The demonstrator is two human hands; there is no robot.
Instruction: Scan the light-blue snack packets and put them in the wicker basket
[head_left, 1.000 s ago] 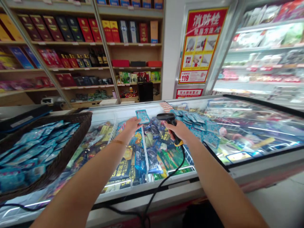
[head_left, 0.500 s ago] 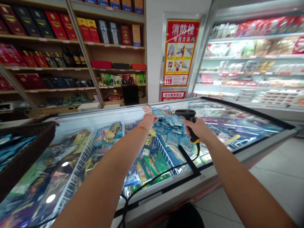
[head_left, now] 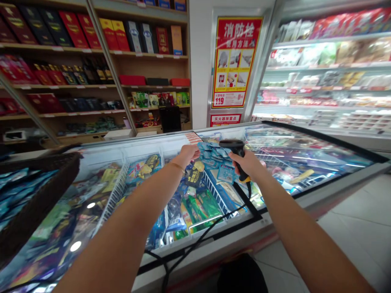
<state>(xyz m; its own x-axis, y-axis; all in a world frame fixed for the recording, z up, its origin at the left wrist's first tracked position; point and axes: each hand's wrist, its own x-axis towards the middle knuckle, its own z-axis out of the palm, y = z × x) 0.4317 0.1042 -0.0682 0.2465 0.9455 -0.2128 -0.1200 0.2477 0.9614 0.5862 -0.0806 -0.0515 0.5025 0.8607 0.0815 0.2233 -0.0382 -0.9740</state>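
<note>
A heap of small blue packets (head_left: 210,156) lies on the glass top of a chest freezer, between my two hands. My left hand (head_left: 190,154) is at the heap's left edge, fingers curled inward against the packets; whether a packet is in them is hidden. On the other side, my right hand (head_left: 248,165) is wrapped round the grip of a black and yellow barcode scanner (head_left: 232,144). The scanner's head points left above the packets. One flat blue packet (head_left: 226,173) lies at the near side of the heap.
The scanner's black cable (head_left: 210,228) runs across the freezer's front edge. A dark woven basket (head_left: 61,179) with more blue packets stands at left. Under the glass (head_left: 308,150) lie wire baskets and bagged frozen goods. Shelves of boxes (head_left: 120,36) and a lit refrigerated case (head_left: 324,77) stand behind.
My right hand and the scanner have moved left, and the packets sit in a tighter heap. A packet seen by my left fingertips earlier no longer stands out there. The view has shifted slightly.
</note>
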